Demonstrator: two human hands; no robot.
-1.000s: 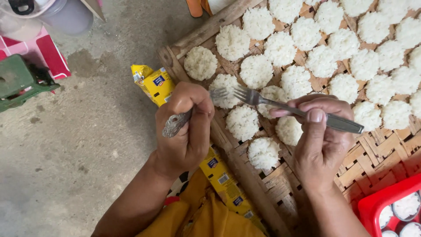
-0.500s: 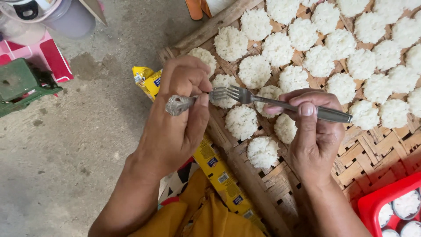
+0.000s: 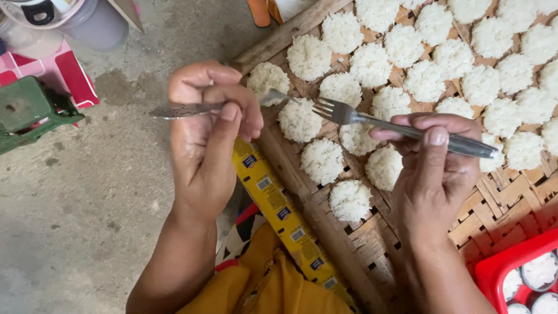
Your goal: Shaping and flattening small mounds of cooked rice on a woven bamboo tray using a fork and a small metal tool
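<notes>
Left hand (image 3: 206,145): fingers curled tight around a metal spoon (image 3: 192,109), thumb laid along the handle; the handle end sticks out to the left over the concrete floor (image 3: 87,221), the bowl end points right and reaches the rim of the tray.
Right hand (image 3: 436,168): fingers and thumb pinching a metal fork (image 3: 401,129) partway down its handle; tines point left, just above the rice rounds.
Spoon and fork: tips near each other, apart, over the tray's left edge.
Woven bamboo tray (image 3: 511,197): lies flat, wooden rail along its left side.
White rice cakes (image 3: 407,64): small round mounds set in rows across the tray, most close together; one (image 3: 349,200) sits alone nearest the person.
Yellow packet strip (image 3: 279,209): lies beside the rail, below the left hand.
Red tub (image 3: 494,273): bottom right corner, small filled cups inside.
Green stool (image 3: 26,113): far left on the floor.
</notes>
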